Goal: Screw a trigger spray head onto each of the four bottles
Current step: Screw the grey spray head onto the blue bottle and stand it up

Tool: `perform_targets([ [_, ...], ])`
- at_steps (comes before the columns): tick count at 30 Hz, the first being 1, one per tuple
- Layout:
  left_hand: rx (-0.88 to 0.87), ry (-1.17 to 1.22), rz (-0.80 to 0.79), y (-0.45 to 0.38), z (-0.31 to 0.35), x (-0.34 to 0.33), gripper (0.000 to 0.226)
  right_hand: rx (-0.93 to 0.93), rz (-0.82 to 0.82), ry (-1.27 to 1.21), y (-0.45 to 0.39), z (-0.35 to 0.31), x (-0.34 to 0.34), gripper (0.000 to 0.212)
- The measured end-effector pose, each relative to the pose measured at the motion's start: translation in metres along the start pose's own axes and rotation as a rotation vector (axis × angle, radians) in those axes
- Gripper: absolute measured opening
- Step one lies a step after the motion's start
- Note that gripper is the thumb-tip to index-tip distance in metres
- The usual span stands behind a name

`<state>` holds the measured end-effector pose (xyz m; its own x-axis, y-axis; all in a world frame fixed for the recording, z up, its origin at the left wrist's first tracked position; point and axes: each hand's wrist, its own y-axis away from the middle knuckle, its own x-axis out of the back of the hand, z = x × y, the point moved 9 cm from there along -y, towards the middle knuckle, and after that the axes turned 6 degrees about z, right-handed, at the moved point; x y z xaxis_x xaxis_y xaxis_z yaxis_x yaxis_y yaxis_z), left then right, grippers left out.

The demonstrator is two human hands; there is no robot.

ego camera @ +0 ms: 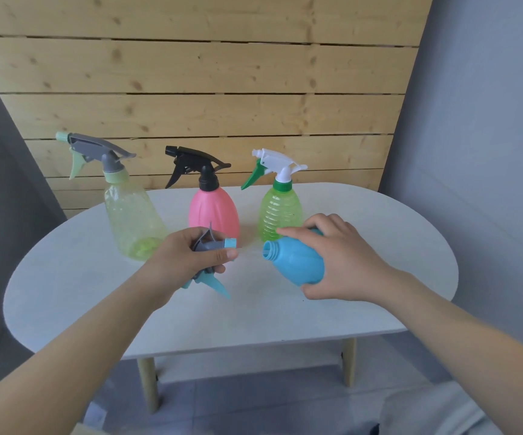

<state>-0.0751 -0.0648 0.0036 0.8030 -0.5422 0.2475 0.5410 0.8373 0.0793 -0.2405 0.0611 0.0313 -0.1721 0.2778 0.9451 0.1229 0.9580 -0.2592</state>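
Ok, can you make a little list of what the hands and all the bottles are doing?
left hand: holds grey-and-blue spray head
right hand: holds blue bottle, tilted, neck open
gap: head and blue bottle apart
pale bottle: upright, head on
pink bottle: upright, black head on
green bottle: upright, white head on
table: white, three bottles stand at the back
left to do: blue bottle

A white oval table [65, 296] on pale wooden legs [148, 384] carries three spray bottles in a row along its far side, all upright with trigger heads fitted. At the left is a clear yellow-green bottle [134, 221] with a grey and mint head, in the middle a pink bottle [213, 211] with a black head, and at the right a ribbed green bottle [279, 211] with a white head.
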Motion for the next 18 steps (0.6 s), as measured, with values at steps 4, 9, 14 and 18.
perform_targets([
  [4,-0.039,-0.076,-0.033,0.002,0.002,-0.015,0.037,0.058,-0.024,0.043,-0.007,-0.018,-0.007,0.093],
  [9,-0.064,-0.118,-0.048,0.002,0.004,-0.023,0.028,0.105,-0.051,0.099,-0.013,-0.029,-0.011,0.096],
  [14,-0.091,-0.183,-0.098,0.001,0.003,-0.025,0.022,0.129,-0.11,0.064,-0.015,-0.032,-0.019,0.099],
  [18,-0.054,-0.129,-0.118,-0.003,0.0,-0.022,0.02,0.08,-0.102,-0.127,-0.016,-0.025,-0.013,0.096],
])
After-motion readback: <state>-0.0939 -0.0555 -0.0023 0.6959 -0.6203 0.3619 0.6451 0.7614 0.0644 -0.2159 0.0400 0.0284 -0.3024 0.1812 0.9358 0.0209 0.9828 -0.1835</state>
